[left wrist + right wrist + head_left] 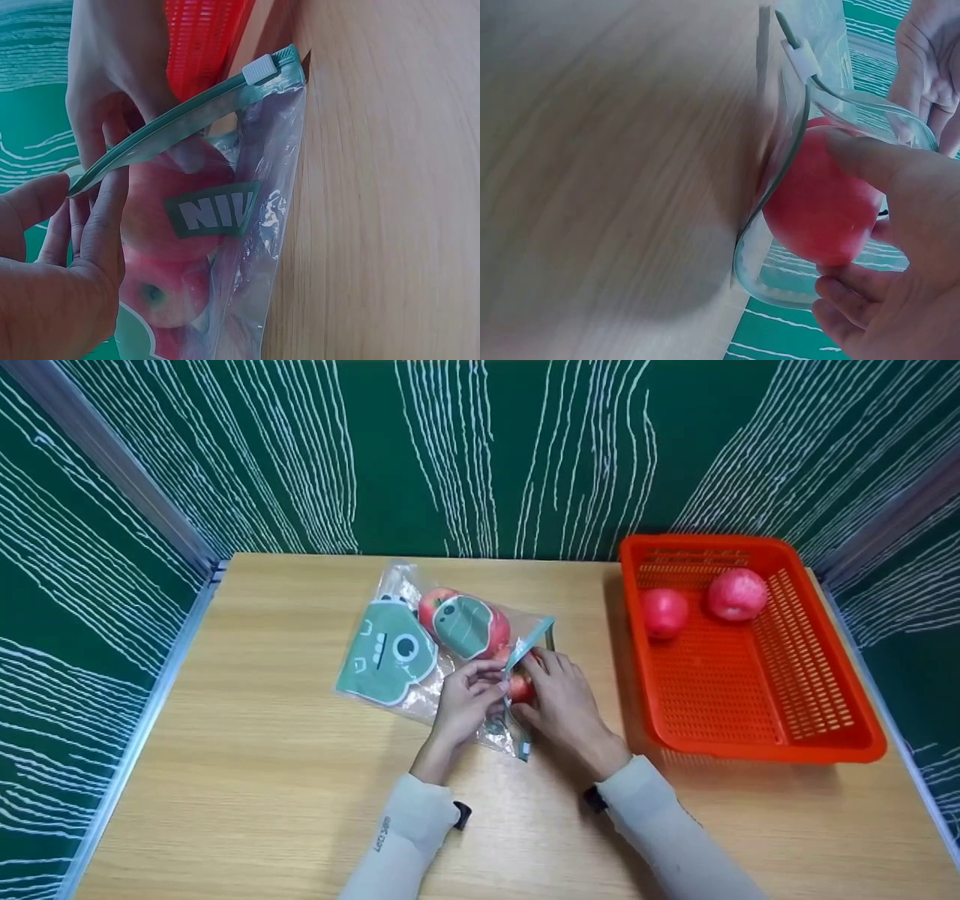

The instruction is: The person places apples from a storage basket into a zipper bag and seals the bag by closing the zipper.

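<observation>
A clear zip bag (386,652) with green monster prints lies on the table, its green-edged mouth toward the right. Several red apples (161,289) show through its plastic. My left hand (463,701) pinches the rim of the mouth between thumb and fingers. Inside the mouth, my right hand (564,701) grips a red apple (821,199), thumb on one side and fingers on the other. The white zip slider (259,69) sits near one end of the rim. In the head view the right fingertips are partly hidden by the rim.
To the right stands an orange-red plastic basket (720,697) with two apples (738,594) at its far end. A green wall (517,457) with white wavy lines rises behind the wooden table (247,720). Metal frame strips run along both table sides.
</observation>
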The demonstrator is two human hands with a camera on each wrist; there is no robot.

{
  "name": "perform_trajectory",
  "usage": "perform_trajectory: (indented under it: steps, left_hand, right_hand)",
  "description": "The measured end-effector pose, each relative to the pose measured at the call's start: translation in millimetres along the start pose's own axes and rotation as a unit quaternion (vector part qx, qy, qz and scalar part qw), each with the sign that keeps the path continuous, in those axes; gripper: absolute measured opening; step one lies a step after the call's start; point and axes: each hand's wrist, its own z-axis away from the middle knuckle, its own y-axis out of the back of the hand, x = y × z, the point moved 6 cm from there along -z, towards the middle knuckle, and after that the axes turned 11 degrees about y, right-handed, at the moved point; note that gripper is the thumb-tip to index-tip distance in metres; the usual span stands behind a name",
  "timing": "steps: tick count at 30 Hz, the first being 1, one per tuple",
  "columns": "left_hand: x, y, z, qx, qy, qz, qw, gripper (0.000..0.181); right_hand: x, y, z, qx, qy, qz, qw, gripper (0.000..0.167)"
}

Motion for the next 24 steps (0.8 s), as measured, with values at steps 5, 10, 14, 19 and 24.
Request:
perform_trajectory:
  steps: [5, 10, 14, 19, 24]
  left_hand:
    - [-1.2, 0.3, -1.8, -0.004, -0.009, -0.001, 1.0, 0.035]
    - [0.6, -0.8, -1.5, -0.006, -0.014, -0.002, 0.9999, 0.034]
    - [1.1, -1.0, -1.5, -0.004, -0.011, -0.003, 0.9999, 0.034]
    - [1.3, -0.6, -0.9, -0.002, -0.009, -0.003, 1.0, 0.034]
    - [0.5, -0.9, -0.5, -0.004, -0.004, -0.001, 1.0, 0.034]
  right_hand:
    - [2.2, 0.5, 4.7, -0.011, -0.018, -0.015, 0.9997, 0.089]
    - [2.8, 8.1, 12.0, -0.002, -0.02, -0.009, 0.9998, 0.089]
    - [4.3, 18.7, 18.8, -0.001, -0.026, -0.002, 0.9996, 0.086]
    - [5.9, 35.4, 27.8, -0.006, -0.039, 0.005, 0.9992, 0.079]
    - [7.2, 56.5, 36.2, 0.009, -0.03, 0.015, 0.9994, 0.075]
